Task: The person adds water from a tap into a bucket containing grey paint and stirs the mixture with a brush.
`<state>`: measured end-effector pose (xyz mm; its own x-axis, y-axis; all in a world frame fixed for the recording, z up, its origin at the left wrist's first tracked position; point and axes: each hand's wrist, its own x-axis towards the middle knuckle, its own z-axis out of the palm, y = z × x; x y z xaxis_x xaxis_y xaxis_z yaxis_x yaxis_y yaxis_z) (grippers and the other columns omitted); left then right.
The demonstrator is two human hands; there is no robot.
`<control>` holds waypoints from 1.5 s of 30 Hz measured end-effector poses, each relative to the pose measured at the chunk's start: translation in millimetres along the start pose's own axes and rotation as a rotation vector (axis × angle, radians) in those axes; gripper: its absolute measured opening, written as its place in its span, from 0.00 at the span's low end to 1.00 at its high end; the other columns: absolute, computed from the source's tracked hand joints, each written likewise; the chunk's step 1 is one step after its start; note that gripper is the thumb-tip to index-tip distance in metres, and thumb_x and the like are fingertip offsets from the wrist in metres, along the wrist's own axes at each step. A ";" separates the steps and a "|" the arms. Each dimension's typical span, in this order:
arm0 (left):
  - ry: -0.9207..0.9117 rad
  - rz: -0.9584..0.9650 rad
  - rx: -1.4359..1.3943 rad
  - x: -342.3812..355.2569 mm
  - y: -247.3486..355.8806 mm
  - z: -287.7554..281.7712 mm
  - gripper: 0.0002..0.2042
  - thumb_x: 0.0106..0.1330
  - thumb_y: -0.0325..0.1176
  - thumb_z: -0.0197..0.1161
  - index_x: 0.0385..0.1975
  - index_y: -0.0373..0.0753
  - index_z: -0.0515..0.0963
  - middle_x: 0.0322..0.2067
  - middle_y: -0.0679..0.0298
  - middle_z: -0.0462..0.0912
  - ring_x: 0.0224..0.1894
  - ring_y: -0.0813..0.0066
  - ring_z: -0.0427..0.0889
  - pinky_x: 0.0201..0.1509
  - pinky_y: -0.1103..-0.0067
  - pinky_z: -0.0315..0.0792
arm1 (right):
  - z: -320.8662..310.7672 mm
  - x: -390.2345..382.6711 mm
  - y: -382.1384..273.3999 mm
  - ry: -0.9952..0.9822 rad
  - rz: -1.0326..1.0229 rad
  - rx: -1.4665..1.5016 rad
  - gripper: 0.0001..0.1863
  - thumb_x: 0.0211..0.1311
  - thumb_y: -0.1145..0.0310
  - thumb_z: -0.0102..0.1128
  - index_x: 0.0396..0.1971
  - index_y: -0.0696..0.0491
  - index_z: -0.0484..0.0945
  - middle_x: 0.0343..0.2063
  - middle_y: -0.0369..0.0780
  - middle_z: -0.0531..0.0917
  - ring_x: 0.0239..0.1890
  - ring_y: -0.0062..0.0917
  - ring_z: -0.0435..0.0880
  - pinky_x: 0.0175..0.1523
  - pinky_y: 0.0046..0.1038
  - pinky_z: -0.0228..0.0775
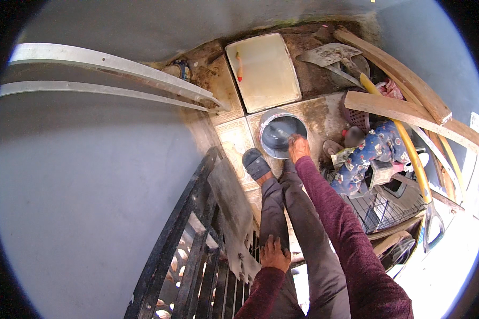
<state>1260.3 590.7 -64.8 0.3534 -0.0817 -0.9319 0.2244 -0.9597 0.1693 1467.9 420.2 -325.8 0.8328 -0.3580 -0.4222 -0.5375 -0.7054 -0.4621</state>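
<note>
My right hand is closed on the near right rim of a round grey bucket. Some liquid with a pale sheen shows inside it, and the bucket stands on the patterned floor tiles. The fingertips are partly hidden at the rim. My left hand rests flat on my trouser leg with its fingers apart, holding nothing. Just in front of my slippered foot stands the bucket. Beyond it lies a cream rectangular slab bearing a thin orange object with a red end.
At the right is a jumble: wooden planks, a shovel, a yellow pole, patterned blue cloth and a wire rack. A black slatted frame stands at lower left. Two pale bars slant across the upper left.
</note>
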 end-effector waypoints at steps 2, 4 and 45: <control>0.007 0.006 -0.005 -0.8 0.3 -1.7 0.33 0.58 0.44 0.60 0.63 0.40 0.60 0.66 0.54 0.57 0.65 0.53 0.60 0.68 0.61 0.55 | -11.2 -1.4 -1.3 -0.029 -0.047 -0.134 0.11 0.50 0.70 0.60 0.32 0.59 0.80 0.34 0.53 0.81 0.38 0.51 0.80 0.44 0.44 0.73; 0.019 0.006 -0.002 -2.1 -2.7 1.0 0.34 0.58 0.44 0.61 0.63 0.40 0.60 0.66 0.55 0.57 0.65 0.53 0.61 0.68 0.61 0.55 | -3.8 -5.3 1.7 -0.227 -0.051 -0.183 0.11 0.50 0.70 0.60 0.33 0.59 0.79 0.33 0.53 0.81 0.37 0.50 0.80 0.44 0.44 0.73; -0.014 -0.017 -0.035 -0.5 4.8 -6.9 0.30 0.59 0.44 0.55 0.62 0.38 0.62 0.65 0.52 0.58 0.66 0.55 0.60 0.69 0.60 0.52 | -9.3 -5.7 0.2 -0.189 0.053 -0.041 0.09 0.55 0.72 0.55 0.32 0.61 0.79 0.32 0.55 0.81 0.36 0.51 0.80 0.41 0.43 0.73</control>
<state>1267.5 588.0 -61.3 0.3365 -0.0698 -0.9391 0.2617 -0.9510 0.1645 1464.3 416.4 -316.2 0.7619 -0.2770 -0.5854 -0.5707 -0.7146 -0.4046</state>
